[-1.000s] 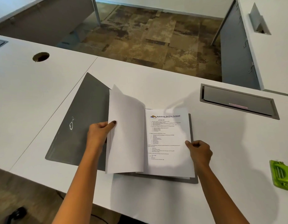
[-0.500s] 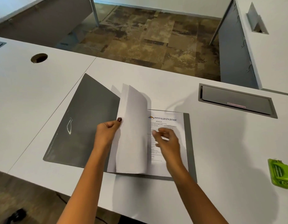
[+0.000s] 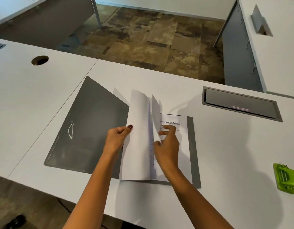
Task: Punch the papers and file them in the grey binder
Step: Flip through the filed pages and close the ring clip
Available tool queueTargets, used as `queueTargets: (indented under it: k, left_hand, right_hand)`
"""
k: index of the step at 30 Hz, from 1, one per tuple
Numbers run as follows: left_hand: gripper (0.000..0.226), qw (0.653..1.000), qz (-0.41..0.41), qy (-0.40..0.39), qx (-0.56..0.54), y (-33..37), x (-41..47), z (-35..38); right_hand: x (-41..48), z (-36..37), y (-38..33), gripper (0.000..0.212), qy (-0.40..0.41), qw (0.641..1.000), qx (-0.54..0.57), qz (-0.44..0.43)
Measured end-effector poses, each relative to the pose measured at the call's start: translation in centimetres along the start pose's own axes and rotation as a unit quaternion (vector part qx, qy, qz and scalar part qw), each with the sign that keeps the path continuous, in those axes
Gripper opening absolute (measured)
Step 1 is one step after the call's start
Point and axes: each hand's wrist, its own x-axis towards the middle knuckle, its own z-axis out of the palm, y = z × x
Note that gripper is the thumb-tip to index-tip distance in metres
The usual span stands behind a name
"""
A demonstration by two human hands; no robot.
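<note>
Since half a second ago the right hand (image 3: 167,144) has lifted another sheet, pinching its edge. The left hand (image 3: 117,138) grips the upright papers (image 3: 138,138) over the grey binder (image 3: 93,129), open at table (image 3: 225,162) centre. A green punch (image 3: 285,178) lies at four o'clock.

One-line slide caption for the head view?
Left hand holds white sheets upright over the open grey binder while right hand lifts another; green hole punch sits aside.
</note>
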Motion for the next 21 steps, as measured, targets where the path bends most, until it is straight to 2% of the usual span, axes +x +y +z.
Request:
queueTargets:
  k: [4,9,13,15,18,21]
  left_hand:
    - [0.036,0.999,-0.006,0.042,0.017,-0.2,0.6,-1.3]
    - [0.025,0.998,-0.004,0.064,0.016,-0.7,1.1,-2.8]
    - [0.04,0.998,0.0,0.066,0.009,-0.3,0.9,-2.9]
    - [0.05,0.999,-0.003,0.045,-0.009,0.3,0.5,-1.9]
    - [0.042,0.999,0.004,-0.021,-0.037,0.9,-0.5,-0.1]
    - [0.031,0.996,0.028,-0.079,-0.006,0.0,-0.9,1.6]
  right_hand:
    - [0.9,-2.5,2.0,0.054,0.076,0.997,0.011,0.005]
    - [2.7,-4.7,5.7,0.053,0.138,0.987,-0.023,0.08]
    - [3.1,-4.9,7.1,0.052,0.135,0.984,-0.064,0.102]
    - [3.1,-4.7,7.1,0.049,0.137,0.984,-0.074,0.09]
    - [2.6,-4.1,6.5,0.041,0.133,0.989,-0.043,0.041]
    - [2.1,-3.6,5.3,0.027,0.151,0.988,0.017,0.002]
